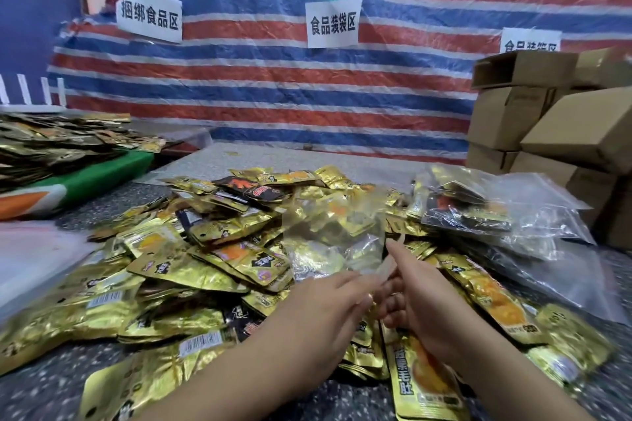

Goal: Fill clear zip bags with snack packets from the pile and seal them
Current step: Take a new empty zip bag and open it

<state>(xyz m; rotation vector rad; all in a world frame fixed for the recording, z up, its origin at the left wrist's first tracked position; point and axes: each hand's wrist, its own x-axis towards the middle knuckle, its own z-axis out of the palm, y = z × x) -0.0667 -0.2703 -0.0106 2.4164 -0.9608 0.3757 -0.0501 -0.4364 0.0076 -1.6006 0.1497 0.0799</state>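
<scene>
I work over a speckled table whose back edge meets a striped tarp; cardboard boxes stack at its far right corner. The pile of snack packets covers the middle and spills to the near edge. Filled zip bags lie along the right side, just beyond the pile.

The clear zip bag I am working on hangs over the middle of the pile, its mouth toward me, looking empty or nearly so, though the gold behind it makes that hard to judge. My left hand pinches the bag's near lip, fingers extended along it. My right hand curls its fingers round the same lip from the other side; the blur hides exactly which layer each holds.

I judge the step is opening the mouth. To do it well I would separate the 2 lips, keep 1 hand holding the mouth wide, and free the other for packets.
</scene>
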